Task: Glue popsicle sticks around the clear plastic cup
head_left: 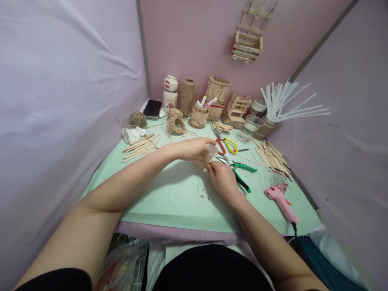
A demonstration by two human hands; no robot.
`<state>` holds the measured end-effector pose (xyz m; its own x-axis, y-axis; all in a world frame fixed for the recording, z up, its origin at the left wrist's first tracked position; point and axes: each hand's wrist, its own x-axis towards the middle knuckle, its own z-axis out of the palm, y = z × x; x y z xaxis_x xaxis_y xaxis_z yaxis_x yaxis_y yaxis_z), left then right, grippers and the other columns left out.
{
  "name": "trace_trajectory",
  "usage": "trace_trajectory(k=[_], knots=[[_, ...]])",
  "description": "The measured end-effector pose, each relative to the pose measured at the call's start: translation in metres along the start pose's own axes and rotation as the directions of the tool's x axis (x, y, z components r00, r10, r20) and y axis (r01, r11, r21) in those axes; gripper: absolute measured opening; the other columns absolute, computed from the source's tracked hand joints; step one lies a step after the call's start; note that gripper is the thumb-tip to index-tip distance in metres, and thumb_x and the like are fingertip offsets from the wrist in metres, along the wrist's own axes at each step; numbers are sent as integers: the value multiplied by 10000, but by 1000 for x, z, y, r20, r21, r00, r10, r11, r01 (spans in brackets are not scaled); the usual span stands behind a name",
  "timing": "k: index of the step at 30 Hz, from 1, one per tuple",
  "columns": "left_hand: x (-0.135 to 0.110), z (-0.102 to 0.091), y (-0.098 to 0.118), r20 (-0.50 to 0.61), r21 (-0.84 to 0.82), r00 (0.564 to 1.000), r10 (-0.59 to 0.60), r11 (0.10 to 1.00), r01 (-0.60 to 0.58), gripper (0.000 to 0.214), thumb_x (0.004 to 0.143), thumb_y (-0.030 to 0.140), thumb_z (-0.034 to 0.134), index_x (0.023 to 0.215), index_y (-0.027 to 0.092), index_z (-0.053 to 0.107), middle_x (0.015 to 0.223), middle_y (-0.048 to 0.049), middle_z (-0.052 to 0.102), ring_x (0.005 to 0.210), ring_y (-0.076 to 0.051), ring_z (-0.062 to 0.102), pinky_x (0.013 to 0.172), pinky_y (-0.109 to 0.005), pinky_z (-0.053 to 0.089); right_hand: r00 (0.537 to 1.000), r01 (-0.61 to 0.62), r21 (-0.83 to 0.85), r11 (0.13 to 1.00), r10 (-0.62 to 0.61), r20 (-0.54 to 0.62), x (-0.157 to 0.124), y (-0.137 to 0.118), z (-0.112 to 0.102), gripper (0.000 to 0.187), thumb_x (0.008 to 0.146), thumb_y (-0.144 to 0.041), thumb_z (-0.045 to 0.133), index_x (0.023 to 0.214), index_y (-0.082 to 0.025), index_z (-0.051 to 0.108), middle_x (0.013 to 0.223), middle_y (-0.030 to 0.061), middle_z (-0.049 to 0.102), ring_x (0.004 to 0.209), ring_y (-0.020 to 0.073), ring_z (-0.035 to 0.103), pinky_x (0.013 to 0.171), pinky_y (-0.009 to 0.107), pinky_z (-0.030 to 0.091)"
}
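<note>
Over the middle of the table, my left hand is closed around a small translucent plastic cup, which is tilted on its side. A tan patch shows at the lower end of the cup, beneath my left fingers; its material is too small to make out. My right hand has its fingertips pinched together against the cup's near side, and whatever lies between them is hidden. Just right of the hands lie green-handled pliers and scissors with red and yellow handles.
A pink glue gun lies at the right, its cord running off the front edge. Wooden sticks and glue sticks are behind it. Twine, a pen holder, a clear cup and a bottle stand along the back.
</note>
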<state>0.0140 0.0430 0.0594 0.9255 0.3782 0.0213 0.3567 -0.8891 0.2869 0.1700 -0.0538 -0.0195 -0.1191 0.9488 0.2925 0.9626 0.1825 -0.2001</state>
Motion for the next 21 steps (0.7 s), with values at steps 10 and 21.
trace_trajectory(k=[10,21], knots=[[-1,1,-1,-25,-17,999,22,1000,-23,104,768,108,648,820,142,731,1451,-106,486,1270,-260,524,1016,-319,424,999,19,-158,987,-14,30,2,-9,-5,260,987,-250,441,863,-177,657,814,102,731,742,237,643,605,332,240],[0,3,-2,-17,-21,1000,9,1000,-9,135,767,109,644,850,143,745,1458,-110,481,1286,-256,511,1023,-294,400,987,-26,-229,973,61,149,5,-14,-13,362,1017,-314,341,886,-173,648,824,88,740,738,219,664,613,305,292]])
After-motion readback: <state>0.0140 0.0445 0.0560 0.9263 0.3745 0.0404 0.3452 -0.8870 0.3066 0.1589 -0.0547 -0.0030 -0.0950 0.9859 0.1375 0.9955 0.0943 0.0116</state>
